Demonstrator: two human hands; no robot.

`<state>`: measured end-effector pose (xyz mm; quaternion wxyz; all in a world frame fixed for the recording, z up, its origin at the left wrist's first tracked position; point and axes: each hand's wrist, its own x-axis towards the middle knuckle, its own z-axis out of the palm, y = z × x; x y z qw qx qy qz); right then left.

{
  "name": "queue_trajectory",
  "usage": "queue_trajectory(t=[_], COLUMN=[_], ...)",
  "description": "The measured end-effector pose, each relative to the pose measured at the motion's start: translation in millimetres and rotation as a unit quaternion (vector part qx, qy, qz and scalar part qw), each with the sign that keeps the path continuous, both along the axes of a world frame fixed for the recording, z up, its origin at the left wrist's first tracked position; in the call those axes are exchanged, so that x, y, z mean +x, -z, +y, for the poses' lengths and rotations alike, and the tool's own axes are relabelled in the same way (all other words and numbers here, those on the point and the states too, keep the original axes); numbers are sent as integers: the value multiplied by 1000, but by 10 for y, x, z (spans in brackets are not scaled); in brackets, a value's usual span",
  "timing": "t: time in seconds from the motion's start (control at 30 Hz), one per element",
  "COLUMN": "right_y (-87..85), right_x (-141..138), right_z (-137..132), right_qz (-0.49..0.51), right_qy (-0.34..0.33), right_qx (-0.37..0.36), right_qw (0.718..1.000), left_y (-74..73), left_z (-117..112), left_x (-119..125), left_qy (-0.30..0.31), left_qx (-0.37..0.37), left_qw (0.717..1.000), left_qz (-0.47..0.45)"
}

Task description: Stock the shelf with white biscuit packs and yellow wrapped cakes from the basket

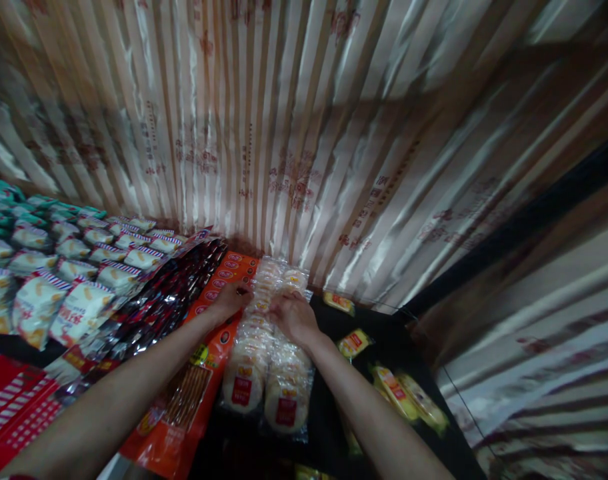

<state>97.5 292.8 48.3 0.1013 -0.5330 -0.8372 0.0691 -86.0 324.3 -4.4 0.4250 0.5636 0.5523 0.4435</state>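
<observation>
Two rows of clear packets of round, pale rice crackers with red labels lie overlapping on a black tabletop. My left hand is at the left edge of the left row, its fingers curled in against a packet. Over the right row, my right hand has its fingers bent and pressed together on a packet towards the back. Blur and the hands themselves hide exactly which packets they pinch. Under my left forearm lies a long orange bag with brown sticks showing through its window.
Dark shiny packets and rows of white snack bags stand to the left, with green bags beyond. A red basket is at the lower left. Yellow packets lie on the right. A pleated, printed sheet rises behind.
</observation>
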Motion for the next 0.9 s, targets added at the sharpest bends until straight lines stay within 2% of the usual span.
queue_trajectory(t=[0.17, 0.33, 0.5, 0.77, 0.9], right_y=[-29, 18, 52, 53, 64], right_x=[-49, -45, -65, -73, -83], right_z=[18, 26, -17, -75, -84], right_qz=[-31, 17, 57, 47, 46], right_qy=[23, 13, 43, 80, 100], right_qx=[-9, -6, 14, 58, 61], right_qw=[999, 1000, 997, 994, 992], left_y=[-13, -1, -8, -127, -117], left_z=[-14, -17, -36, -175, -231], left_x=[-5, -20, -23, -11, -39], left_qy=[-3, 1, 10, 17, 4], left_qx=[-1, -7, -7, -23, 1], left_qw=[1000, 1000, 1000, 999, 1000], left_qz=[-5, -15, -19, -37, -3])
